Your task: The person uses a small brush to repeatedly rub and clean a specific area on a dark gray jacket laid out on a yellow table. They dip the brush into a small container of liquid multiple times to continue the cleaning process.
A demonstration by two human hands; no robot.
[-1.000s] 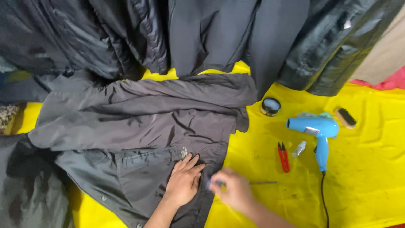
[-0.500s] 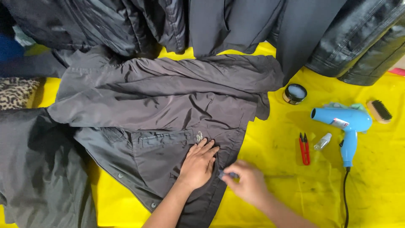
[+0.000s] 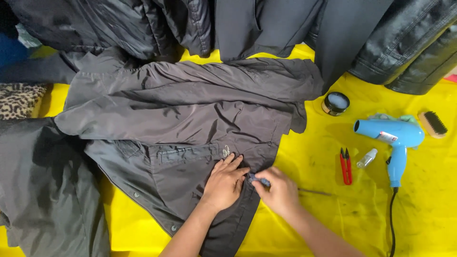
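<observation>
Head view: while the left hand (image 3: 224, 183) lay flat with fingers spread on the grey jacket (image 3: 190, 123), the right hand (image 3: 281, 192) pinched a small blue-grey tool (image 3: 259, 181) at the jacket's front edge.
Grip: left open, pressing cloth just below a small pale emblem (image 3: 225, 152); right closed on the tool, whose thin dark shaft ran out to the right over the yellow sheet (image 3: 323, 223).
Jacket: spread across the sheet's middle, its lower hem near the bottom edge.
Containers: round dark tin (image 3: 335, 103) with pale top, just right of the jacket; small clear bottle (image 3: 367, 158) beside the red snips (image 3: 345, 165).
Other tools: blue hair dryer (image 3: 392, 138), with a white-and-red label strip on its barrel; wooden brush (image 3: 432, 124) at far right.
Edges: dark coats (image 3: 266, 24) hung along the top.
Open room: bare yellow sheet lay right of the hands.
</observation>
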